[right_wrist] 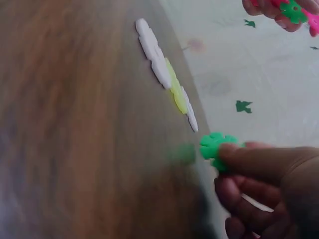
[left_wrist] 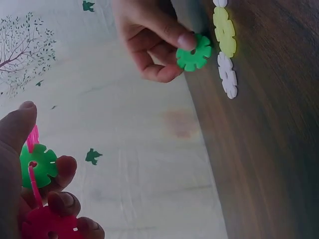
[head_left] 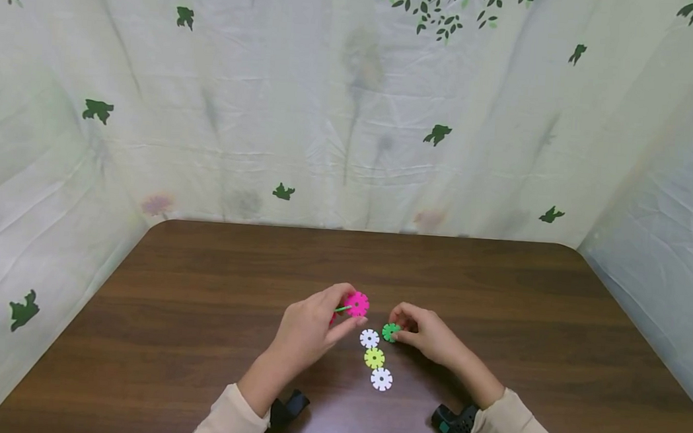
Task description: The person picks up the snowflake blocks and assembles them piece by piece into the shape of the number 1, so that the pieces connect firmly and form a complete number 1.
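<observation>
My left hand (head_left: 316, 320) grips a small joined piece made of notched plastic discs: a pink disc (head_left: 358, 304), a green disc (left_wrist: 40, 167) set crosswise, and more pink ones partly hidden by the fingers. My right hand (head_left: 431, 334) pinches a single green notched disc (head_left: 390, 332) between thumb and fingertips, raised over the table. Between the hands, a row of discs lies on the table: a white disc (head_left: 369, 338) at the far end, a yellow disc (head_left: 374, 358) in the middle and another white disc (head_left: 381, 379) nearest me.
The brown wooden table (head_left: 231, 256) has rounded far corners. A pale curtain (head_left: 305, 108) printed with leaves and birds hangs behind it and along both sides. Dark wrist cameras, including the right one (head_left: 453, 422), sit below each hand.
</observation>
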{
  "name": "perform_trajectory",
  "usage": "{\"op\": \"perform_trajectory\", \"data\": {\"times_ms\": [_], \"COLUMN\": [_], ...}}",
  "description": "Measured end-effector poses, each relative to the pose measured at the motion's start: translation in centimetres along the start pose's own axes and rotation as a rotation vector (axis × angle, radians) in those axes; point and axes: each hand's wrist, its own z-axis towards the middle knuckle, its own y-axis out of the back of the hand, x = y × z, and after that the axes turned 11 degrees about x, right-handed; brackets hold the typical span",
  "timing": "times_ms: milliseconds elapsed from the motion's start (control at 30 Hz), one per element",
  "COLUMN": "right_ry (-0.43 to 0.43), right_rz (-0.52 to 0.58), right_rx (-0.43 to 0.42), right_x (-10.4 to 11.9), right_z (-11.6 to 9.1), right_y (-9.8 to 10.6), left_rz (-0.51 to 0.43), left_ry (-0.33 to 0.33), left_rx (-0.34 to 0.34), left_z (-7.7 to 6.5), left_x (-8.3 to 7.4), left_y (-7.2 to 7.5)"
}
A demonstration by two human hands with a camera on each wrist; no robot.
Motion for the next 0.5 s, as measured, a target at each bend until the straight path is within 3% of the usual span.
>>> {"op": "perform_trajectory", "data": {"times_ms": [267, 500], "right_ry": [0.073, 0.179], "right_rz": [0.219, 0.242], "right_rx": [-0.088, -0.173], "right_x": [2.8, 5.5], "right_z": [-0.3, -0.6], "right_y": [1.5, 2.2], "left_rz": [0.015, 0.021], "left_ry": [-0.021, -0.034], "left_rx": [0.013, 0.083], "left_z": [0.0, -0.2], "left_x": [-0.4, -0.6], "left_y": [-0.2, -0.5]}}
